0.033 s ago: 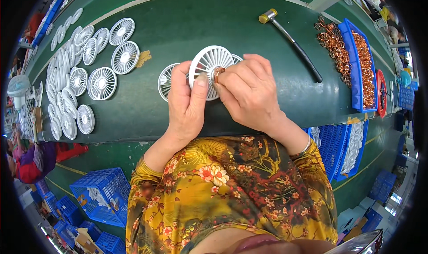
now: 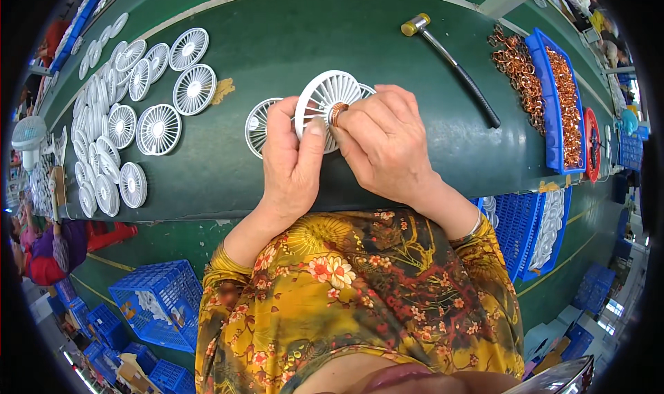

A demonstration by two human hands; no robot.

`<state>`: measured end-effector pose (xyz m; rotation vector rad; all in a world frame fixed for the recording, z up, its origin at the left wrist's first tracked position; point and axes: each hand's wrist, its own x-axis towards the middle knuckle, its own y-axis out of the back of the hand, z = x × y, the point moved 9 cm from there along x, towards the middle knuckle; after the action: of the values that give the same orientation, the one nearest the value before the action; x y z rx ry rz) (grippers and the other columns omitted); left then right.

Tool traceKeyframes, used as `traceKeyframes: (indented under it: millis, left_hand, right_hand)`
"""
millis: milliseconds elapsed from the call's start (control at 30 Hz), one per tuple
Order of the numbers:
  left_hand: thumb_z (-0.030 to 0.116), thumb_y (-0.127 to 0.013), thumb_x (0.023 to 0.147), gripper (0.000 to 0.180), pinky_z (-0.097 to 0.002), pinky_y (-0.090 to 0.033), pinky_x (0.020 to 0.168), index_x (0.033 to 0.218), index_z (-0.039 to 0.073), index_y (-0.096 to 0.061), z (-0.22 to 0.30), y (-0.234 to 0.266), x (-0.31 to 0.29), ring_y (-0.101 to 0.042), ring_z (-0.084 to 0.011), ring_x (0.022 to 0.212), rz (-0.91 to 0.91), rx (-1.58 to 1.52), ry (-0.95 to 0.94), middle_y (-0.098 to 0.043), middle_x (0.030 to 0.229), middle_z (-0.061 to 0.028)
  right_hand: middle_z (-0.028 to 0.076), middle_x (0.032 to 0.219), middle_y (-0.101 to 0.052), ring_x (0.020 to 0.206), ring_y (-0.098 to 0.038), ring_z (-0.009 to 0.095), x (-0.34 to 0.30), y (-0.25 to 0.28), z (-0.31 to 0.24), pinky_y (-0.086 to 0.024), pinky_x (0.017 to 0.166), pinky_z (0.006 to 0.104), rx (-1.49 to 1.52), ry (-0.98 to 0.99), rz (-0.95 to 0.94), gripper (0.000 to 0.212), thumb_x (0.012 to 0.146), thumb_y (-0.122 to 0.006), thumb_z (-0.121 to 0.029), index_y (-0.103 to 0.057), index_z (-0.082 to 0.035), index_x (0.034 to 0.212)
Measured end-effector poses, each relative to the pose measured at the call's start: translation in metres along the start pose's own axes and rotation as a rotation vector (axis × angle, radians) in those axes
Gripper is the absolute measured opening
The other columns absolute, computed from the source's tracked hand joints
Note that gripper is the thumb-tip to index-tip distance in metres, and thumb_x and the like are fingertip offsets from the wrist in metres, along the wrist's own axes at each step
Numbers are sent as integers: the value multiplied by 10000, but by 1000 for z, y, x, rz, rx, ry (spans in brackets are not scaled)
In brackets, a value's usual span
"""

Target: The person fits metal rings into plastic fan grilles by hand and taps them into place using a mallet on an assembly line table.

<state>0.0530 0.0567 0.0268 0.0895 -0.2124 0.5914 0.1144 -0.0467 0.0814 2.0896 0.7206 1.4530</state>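
My left hand (image 2: 294, 162) grips a white spoked plastic wheel (image 2: 325, 89) by its left rim, thumb on the near face. The wheel is tilted up above the green table (image 2: 290, 41). Pinched in the fingers of my right hand (image 2: 389, 145) is a copper-coloured ring (image 2: 337, 113), held at the wheel's hub; whether it sits around the hub I cannot tell. Another white spoked wheel (image 2: 256, 127) lies on the table behind my left hand. Part of one more white wheel (image 2: 366, 90) shows behind the held one, mostly hidden.
At the left lies a spread of white wheels (image 2: 122, 126). A hammer (image 2: 456, 69) with a yellow head and black grip lies to the right. Beyond it are a heap of copper rings (image 2: 519, 72) and a blue bin (image 2: 550, 124) of more rings. Blue crates (image 2: 155, 300) stand below.
The held wheel and my left hand have shifted very slightly to the right. The copper ring has turned a little at the hub, with my right fingers still on it.
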Motion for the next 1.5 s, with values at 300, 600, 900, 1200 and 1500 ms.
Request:
traceKeyframes:
  millis: [300,600,900,1200,1500]
  left_hand:
    - [39,-511,895,313,-265,-471,841,1183,-20,-403,-8,-10,0,-561,-128,943,-28,-325,133,-550,1078,-92]
    - [124,-635,903,455,-258,-505,863,1282,-22,-429,-1,-43,-10,-612,-124,982,-360,-537,465,-603,1091,-89]
    - [125,-641,862,409,-368,-546,622,1227,34,-480,44,-126,-33,-670,-289,722,-869,397,-270,-663,885,-169]
    - [142,-547,820,372,-446,-431,957,1192,120,-564,-1,-222,-39,-562,-276,1108,-870,940,-847,-593,1144,-120]
    - [249,-706,766,498,-468,-377,1014,1203,77,-539,24,-101,43,-459,-392,1200,-520,882,-599,-500,1246,-215]
  right_hand:
    - [39,884,-612,890,-561,240,-6,20,10,-407,874,427,-50,-177,191,256,721,-744,-171,-651,-67,935]
    - [51,1148,-661,1090,-563,273,-11,45,8,-425,917,412,288,55,-71,260,710,-772,-217,-720,-89,930]
    - [57,1052,-668,844,-617,113,-77,66,182,-512,767,263,526,-779,-13,307,924,-593,-193,-635,7,1154]
    - [198,996,-662,879,-657,376,-93,107,321,-522,772,487,-741,-897,-101,301,886,-535,-312,-642,-50,990]
    - [146,773,-675,729,-660,322,-109,131,298,-506,671,407,-605,-822,51,259,895,-604,-339,-663,-87,890]
